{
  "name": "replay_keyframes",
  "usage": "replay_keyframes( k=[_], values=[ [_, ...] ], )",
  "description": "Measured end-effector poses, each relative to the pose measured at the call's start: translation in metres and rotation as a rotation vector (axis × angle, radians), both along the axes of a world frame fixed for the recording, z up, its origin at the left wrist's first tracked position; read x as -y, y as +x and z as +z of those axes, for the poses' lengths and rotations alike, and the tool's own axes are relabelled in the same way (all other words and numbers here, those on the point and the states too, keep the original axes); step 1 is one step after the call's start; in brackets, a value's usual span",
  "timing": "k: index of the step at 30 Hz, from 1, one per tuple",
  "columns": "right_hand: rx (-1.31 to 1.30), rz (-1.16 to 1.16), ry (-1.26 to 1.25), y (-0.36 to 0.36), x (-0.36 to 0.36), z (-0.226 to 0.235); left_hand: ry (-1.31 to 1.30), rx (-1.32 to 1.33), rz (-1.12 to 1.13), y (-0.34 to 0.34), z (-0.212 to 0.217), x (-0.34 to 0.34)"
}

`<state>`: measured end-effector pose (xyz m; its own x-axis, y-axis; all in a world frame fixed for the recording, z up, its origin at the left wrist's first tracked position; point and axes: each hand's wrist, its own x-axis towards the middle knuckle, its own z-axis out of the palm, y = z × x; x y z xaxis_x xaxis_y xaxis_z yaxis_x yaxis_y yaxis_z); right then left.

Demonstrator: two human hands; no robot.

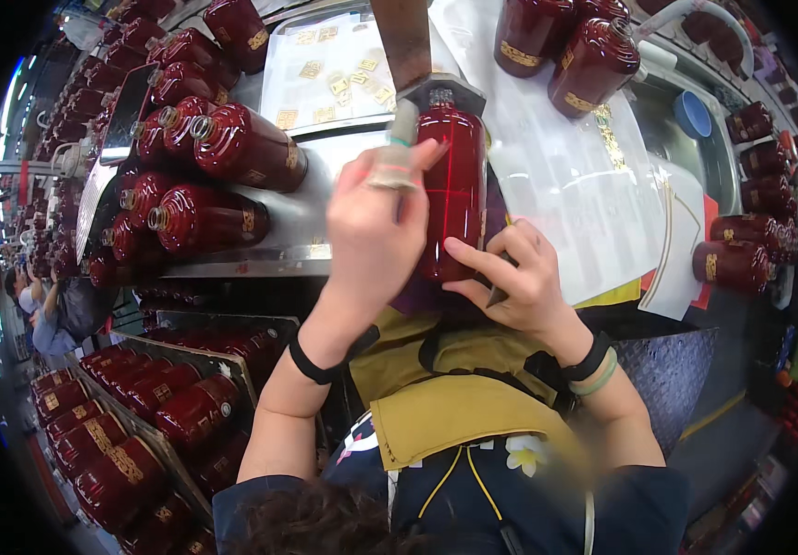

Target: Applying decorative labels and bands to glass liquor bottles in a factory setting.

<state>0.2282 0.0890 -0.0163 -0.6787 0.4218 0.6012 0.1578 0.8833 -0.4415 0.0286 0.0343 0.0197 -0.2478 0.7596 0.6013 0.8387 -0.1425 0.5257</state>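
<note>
Centrally, one red bottle (454, 190) gripped between left hand (376, 227) and right hand (519, 282); three bottles (565, 42) beyond.

**Deep Red, Gold and Mustard**

Glossy dark-red ceramic bottle (455, 190) lying under a thin bright red laser cross. Same deep red, with small gold labels, on the stacked bottles at the left (232, 148) and on the upright bottles at the top right (593, 65). Pale, near-white sheet (334, 79) dotted with small gold stickers. White paper sheets (575, 185) striped with gold strips. Grey metal bench (297, 217). Round blue lid (692, 114). Mustard-yellow cloth apron (459, 398) over a navy shirt with thin yellow lines and a white flower print. Black band on the left hand's (371, 231) wrist, tan tape and a green ring on its raised finger; black and pale green bands at the right hand's (519, 277) wrist.
</note>
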Motion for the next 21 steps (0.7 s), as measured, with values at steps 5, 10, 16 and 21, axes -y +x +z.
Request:
replay_keyframes(
  k=[5,10,16,21],
  values=[
    [-0.136,-0.082,-0.465,-0.002,-0.011,0.022,-0.149,0.015,-0.099,0.029,0.009,0.019],
    [-0.203,-0.241,-0.798,-0.018,-0.022,0.028,-0.107,0.177,0.019,0.019,0.01,0.02],
    [-0.238,-0.191,-1.063,-0.039,-0.02,0.019,-0.319,0.737,-0.097,-0.001,-0.016,-0.007],
    [-0.221,-0.205,-1.165,-0.047,-0.031,0.014,-0.345,1.095,-0.267,0.009,-0.024,0.004]
  ],
)
